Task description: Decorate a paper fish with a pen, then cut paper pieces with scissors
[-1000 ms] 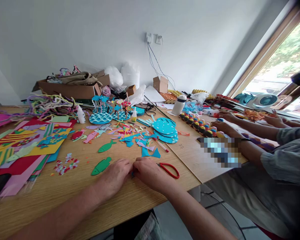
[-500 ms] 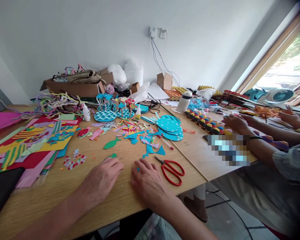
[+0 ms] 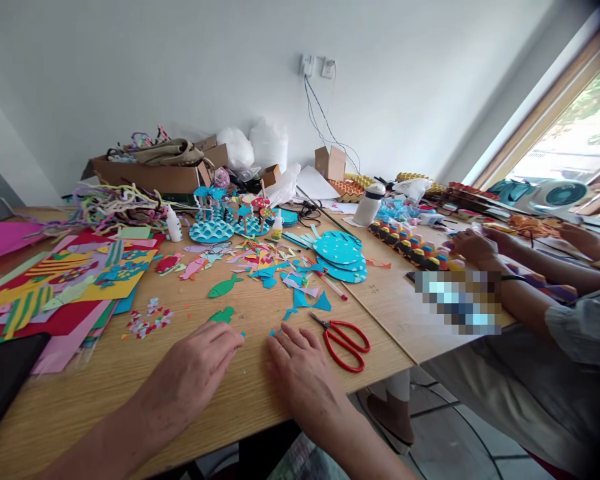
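Note:
My left hand (image 3: 193, 363) is closed, its thumb and fingers pressed together over the tabletop. A tiny blue paper scrap (image 3: 243, 335) shows at its fingertips. Beside it my right hand (image 3: 303, 370) lies with fingers stretched out on the wood, and another bit of blue paper (image 3: 273, 333) peeks out at its fingertips. Just beyond the left hand is a green paper cutout (image 3: 222, 315), with a green paper fish (image 3: 225, 285) farther off. Red-handled scissors (image 3: 347, 343) rest to the right of my right hand, apart from it.
Colored paper scraps (image 3: 275, 260) spread across the middle. Blue cutouts (image 3: 339, 257), a thin stick (image 3: 385, 327) and a white bottle (image 3: 369, 205) lie beyond. Paper sheets (image 3: 70, 327) and a dark tablet-like object (image 3: 10, 373) are at left. A co-worker's hands (image 3: 475, 247) work at right.
My left hand has drawn back slightly toward me, uncovering more of the green cutout and the blue scrap at its fingertips. My right hand has shifted slightly right and nearer.

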Demonstrator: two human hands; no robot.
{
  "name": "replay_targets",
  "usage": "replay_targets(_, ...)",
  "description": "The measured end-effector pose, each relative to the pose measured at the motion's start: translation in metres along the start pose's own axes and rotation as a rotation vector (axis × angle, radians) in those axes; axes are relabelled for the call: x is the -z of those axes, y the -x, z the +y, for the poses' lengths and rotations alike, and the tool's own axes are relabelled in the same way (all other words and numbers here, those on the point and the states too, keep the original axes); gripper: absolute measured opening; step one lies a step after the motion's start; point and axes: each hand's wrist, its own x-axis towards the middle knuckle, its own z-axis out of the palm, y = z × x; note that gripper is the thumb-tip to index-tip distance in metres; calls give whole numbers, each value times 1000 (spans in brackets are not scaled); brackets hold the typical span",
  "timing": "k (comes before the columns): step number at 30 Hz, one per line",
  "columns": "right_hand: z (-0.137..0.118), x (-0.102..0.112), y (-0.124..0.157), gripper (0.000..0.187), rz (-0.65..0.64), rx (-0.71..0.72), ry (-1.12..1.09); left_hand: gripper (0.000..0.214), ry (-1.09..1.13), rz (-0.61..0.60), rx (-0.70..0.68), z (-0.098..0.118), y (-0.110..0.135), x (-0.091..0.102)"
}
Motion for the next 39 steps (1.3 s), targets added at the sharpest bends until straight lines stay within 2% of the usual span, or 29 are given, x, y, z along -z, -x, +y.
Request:
replay_targets(5,-10,2,0,26,-28,145,13,26,-9,27,5,-2,-2,6)
replay_targets(10,-7,12,-1,19,12,87,-43,25,12,43,23,-8,-1,9)
replay_targets(15,-13,6,-1,24,12,89,-63,25,48,-17,73,-5,1,4)
replay_targets(20,-15,7,18,26,-53,108,-79,24,78,-37,99,-7,5,4)
replay_targets(23,-6,2,36,40,-55,175,-33,23,89,-40,94,-10,9,4)
replay_targets(25,1,-7,46,52,13,294,23,24,95,-32,90,-11,10,4)
replay_targets(26,5,-12,50,50,84,346,45,24,97,-28,90,-11,10,3)
replay_targets(28,10,-21,55,39,259,440,59,25,100,-19,83,-10,10,2)
replay_targets(30,12,-27,57,23,390,454,38,25,108,-20,74,-8,9,1)
replay_targets(33,10,-29,58,17,485,447,-37,26,142,-55,70,-2,9,-3)
replay_targets(36,6,-25,56,14,511,419,-206,26,238,-110,116,6,9,-10)
replay_targets(38,4,-16,51,11,467,296,-411,23,364,-151,202,12,5,-14)
replay_targets(39,3,-11,46,12,456,167,-530,21,444,-169,261,15,2,-15)
